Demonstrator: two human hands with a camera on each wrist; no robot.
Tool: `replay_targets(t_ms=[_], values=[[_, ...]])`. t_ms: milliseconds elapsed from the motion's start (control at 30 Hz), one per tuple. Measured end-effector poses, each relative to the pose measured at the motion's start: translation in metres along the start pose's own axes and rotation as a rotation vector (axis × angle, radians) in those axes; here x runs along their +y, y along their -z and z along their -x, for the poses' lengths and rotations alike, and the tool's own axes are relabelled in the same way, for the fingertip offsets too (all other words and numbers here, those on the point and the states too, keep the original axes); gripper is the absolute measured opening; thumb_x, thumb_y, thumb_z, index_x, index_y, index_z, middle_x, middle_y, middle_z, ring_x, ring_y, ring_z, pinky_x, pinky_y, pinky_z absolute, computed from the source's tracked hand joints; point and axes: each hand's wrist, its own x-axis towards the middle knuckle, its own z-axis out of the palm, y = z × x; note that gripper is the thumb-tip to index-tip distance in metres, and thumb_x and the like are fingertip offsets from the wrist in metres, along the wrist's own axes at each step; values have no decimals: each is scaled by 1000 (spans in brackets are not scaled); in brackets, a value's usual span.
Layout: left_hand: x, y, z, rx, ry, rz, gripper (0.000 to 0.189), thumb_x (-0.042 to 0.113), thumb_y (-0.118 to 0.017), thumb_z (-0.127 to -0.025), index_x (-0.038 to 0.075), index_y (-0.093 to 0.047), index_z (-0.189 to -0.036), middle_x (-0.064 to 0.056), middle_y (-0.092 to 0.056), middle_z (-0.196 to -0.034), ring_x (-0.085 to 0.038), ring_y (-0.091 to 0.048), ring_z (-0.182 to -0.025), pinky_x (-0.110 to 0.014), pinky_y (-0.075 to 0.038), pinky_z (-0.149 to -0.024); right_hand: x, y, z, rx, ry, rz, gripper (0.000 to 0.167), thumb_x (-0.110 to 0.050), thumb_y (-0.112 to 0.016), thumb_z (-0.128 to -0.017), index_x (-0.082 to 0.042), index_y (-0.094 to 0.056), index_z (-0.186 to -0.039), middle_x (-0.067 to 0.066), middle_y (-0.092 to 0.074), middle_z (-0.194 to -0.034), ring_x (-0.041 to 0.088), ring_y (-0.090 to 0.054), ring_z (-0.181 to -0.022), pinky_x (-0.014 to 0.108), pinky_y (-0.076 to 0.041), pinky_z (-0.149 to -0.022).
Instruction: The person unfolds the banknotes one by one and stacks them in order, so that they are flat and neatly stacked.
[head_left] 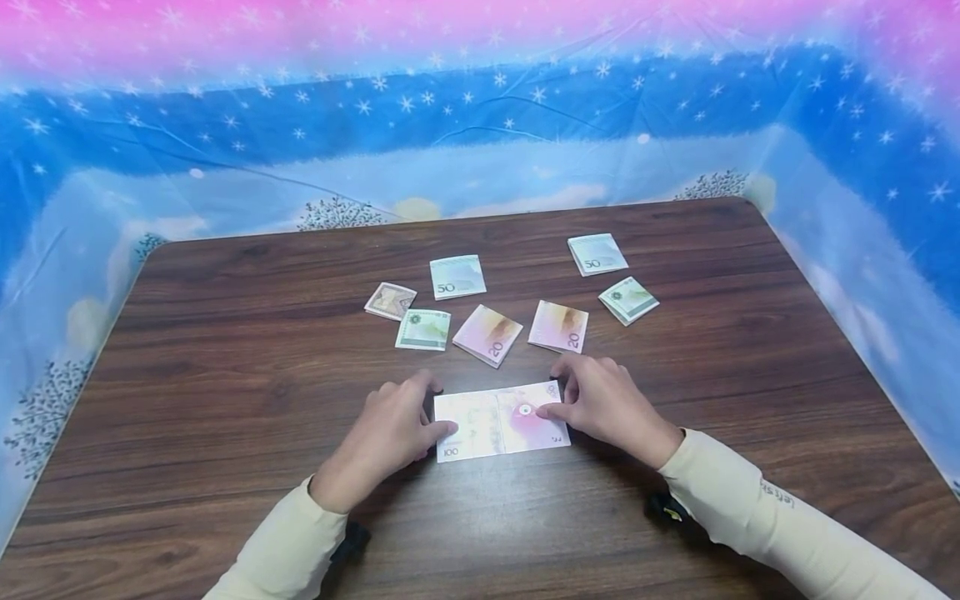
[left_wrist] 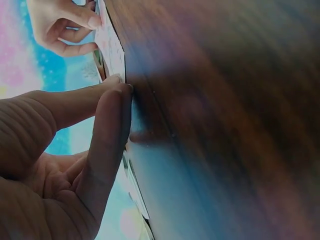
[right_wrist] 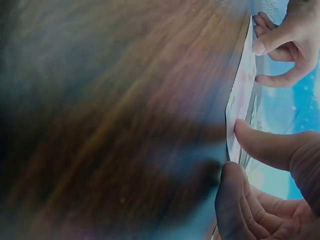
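Both sleeves (head_left: 277, 546) are cream, the right one carrying dark lettering (head_left: 777, 493).

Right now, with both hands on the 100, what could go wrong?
The 100 is creased across its middle, so it may fold there if let go. The right hand sits close to a 20 and could nudge it. In the head view, the 100's print looks washed out, so it may be misread.

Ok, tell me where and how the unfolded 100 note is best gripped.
Grip the 100 note probably by its two short ends, thumbs on top, the left hand coming from the left and the right hand from the right: it lies open, nearly flat and wide, with a crease near its middle that end grips leave clear.
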Motion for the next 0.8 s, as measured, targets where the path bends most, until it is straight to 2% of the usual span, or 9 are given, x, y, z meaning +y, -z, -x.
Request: replay_targets(t_ms=[100,267,333,400,500,633,800], values=[[0,0,0,0,-1,4,47,15,-83,-86,-1,-61,-124,3,-59,-58,-10,-58,-48,-26,-47,-44,0,0,0,-7,-4,6,39,-27,-92,-74,-8,-66,-96,-8,-58,-63,8,-52,-57,29,-45,-54],[-2,1,2,53,-65,19,37,14,-81,-87,1,-65,-117,6,-63,-62,-6,-59,-53,-27,-49,-52,0,5,-3,21,14,-19,37,-25,-92,-74,-6,-68,-96,-11,-58,-63,5,-53,-57,28,-46,-56],[-3,4,4,74,-86,50,33,16,-80,-88,2,-66,-115,6,-64,-62,-6,-58,-53,-27,-47,-53,1,11,-8,42,20,-36,35,-23,-91,-76,-6,-69,-96,-11,-60,-63,4,-54,-57,28,-47,-57],[-5,7,7,78,-94,119,31,16,-78,-90,3,-66,-115,6,-66,-62,-7,-60,-52,-26,-47,-51,3,20,-14,54,5,-55,33,-22,-90,-78,-5,-69,-97,-10,-62,-64,5,-56,-56,30,-48,-58],[-8,11,10,77,-91,246,28,15,-75,-93,3,-66,-116,3,-69,-66,-11,-64,-53,-26,-49,-48,11,36,-29,72,-41,-69,29,-21,-86,-82,-4,-70,-98,-3,-67,-69,11,-61,-62,32,-51,-62],[-12,13,11,62,-80,397,26,12,-70,-96,0,-64,-118,-4,-71,-71,-17,-68,-59,-27,-58,-53,29,56,-53,92,-154,-75,29,-22,-82,-86,-2,-70,-103,7,-71,-83,21,-66,-74,36,-53,-69],[-17,13,12,44,-68,481,25,9,-68,-98,-3,-63,-119,-8,-71,-73,-20,-69,-61,-28,-61,-55,57,71,-80,145,-279,-53,38,-30,-80,-89,1,-68,-107,14,-71,-94,30,-64,-84,46,-51,-77]])
